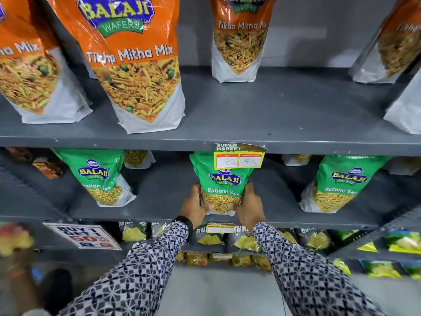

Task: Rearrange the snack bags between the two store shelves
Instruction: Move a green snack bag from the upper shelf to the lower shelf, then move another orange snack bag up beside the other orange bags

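Observation:
A green Ratlami Sev bag (222, 183) stands upright on the lower grey shelf (159, 213), near its front edge. My left hand (194, 205) grips its lower left side and my right hand (249, 205) grips its lower right side. Two more green bags stand on that shelf, one at the left (102, 176) and one at the right (341, 183). On the upper grey shelf (250, 124) stand several orange Tikha Mitha Mix bags, the nearest one (136, 65) at the left front and a smaller-looking one (239, 37) further back.
A yellow price tag (239, 157) hangs from the upper shelf's edge, covering the top of the held bag. A "Buy 1 Get 1" sign (84, 236) sits at lower left. Dark chip packets (241, 240) fill the shelves below. A side rack of green packets (387, 254) stands at right.

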Demonstrator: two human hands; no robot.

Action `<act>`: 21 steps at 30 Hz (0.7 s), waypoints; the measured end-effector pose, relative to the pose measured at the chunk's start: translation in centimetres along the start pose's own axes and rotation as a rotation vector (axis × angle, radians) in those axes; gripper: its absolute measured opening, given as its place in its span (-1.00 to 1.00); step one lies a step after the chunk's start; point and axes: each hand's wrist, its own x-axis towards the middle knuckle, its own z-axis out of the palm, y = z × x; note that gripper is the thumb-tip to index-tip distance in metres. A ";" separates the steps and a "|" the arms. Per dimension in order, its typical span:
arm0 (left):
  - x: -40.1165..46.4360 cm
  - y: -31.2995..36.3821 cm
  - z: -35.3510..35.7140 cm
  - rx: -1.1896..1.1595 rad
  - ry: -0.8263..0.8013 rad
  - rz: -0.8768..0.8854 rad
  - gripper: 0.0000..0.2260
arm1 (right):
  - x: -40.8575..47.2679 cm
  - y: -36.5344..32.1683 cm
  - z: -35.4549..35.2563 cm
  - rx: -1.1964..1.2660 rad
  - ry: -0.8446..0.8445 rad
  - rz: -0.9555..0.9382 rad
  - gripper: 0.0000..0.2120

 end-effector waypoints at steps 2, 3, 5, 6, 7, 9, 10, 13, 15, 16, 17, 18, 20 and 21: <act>-0.3 0.9 0.0 0.032 0.004 0.006 -0.40 | 0.1 -0.1 0.1 -0.014 0.005 -0.004 -0.47; -0.3 1.1 -0.1 0.036 0.002 0.001 -0.40 | 0.1 0.0 0.1 -0.014 0.000 -0.004 -0.47; -0.5 1.3 -0.3 0.042 -0.009 -0.008 -0.38 | -0.1 0.1 0.1 -0.011 -0.009 0.000 -0.45; -0.6 1.1 -0.4 0.043 -0.010 -0.002 -0.35 | -0.3 0.1 0.1 -0.007 0.000 0.006 -0.45; -0.7 0.9 -0.6 0.041 -0.005 0.006 -0.32 | -0.6 0.2 0.1 0.006 0.028 0.009 -0.45; -1.4 0.6 -1.2 0.014 0.021 0.017 -0.28 | -1.5 0.2 -0.1 0.030 0.123 0.021 -0.52; -2.1 0.8 -1.7 -0.017 0.042 0.018 -0.30 | -2.1 0.0 -0.2 0.057 0.161 0.023 -0.59; -4.9 1.9 -4.0 -0.135 0.162 0.062 -0.47 | -4.7 -1.8 -0.7 0.213 0.150 -0.038 -0.70; -7.0 3.2 -6.0 -0.218 0.276 0.144 -0.59 | -6.5 -4.3 -1.6 0.288 0.119 -0.146 -0.74; -8.0 4.0 -7.3 -0.263 0.334 0.195 -0.64 | -7.5 -6.1 -2.2 0.317 0.111 -0.214 -0.76; -8.9 5.1 -8.7 -0.298 0.398 0.250 -0.68 | -8.4 -8.1 -3.0 0.354 0.109 -0.291 -0.77; -9.8 6.3 -10.1 -0.320 0.476 0.313 -0.71 | -9.2 -10.1 -3.8 0.386 0.115 -0.375 -0.79; -11.1 9.0 -13.3 -0.332 0.645 0.456 -0.78 | -10.1 -14.1 -5.6 0.422 0.154 -0.553 -0.81; -11.4 10.3 -14.9 -0.325 0.711 0.514 -0.81 | -10.0 -16.0 -6.4 0.431 0.184 -0.618 -0.81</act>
